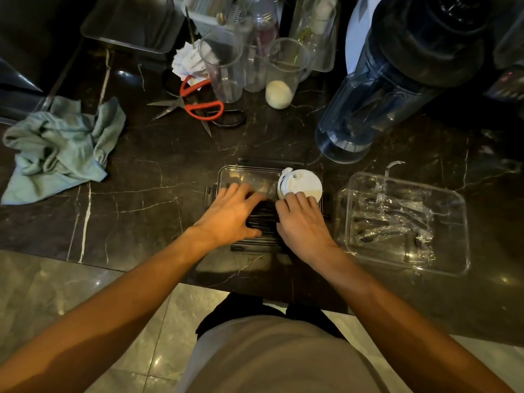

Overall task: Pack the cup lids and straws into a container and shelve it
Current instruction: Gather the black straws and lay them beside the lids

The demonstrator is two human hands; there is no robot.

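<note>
A clear rectangular container (226, 173) with dark latches sits on the dark marble counter in front of me. A stack of white cup lids (302, 182) lies in its far right corner. A bundle of black straws (265, 215) lies in its near half. My left hand (234, 215) rests palm down on the straws, fingers spread. My right hand (302, 221) lies flat beside it, fingertips touching the lids' near edge. Both hands cover much of the straws.
A clear container lid (453, 222) with wrapped straws on it lies to the right. A blender jug (377, 95) stands behind. Red-handled scissors (198, 104), glass beakers (224, 66) and a green cloth (59, 148) lie further back and left. The counter edge (141, 272) is close to me.
</note>
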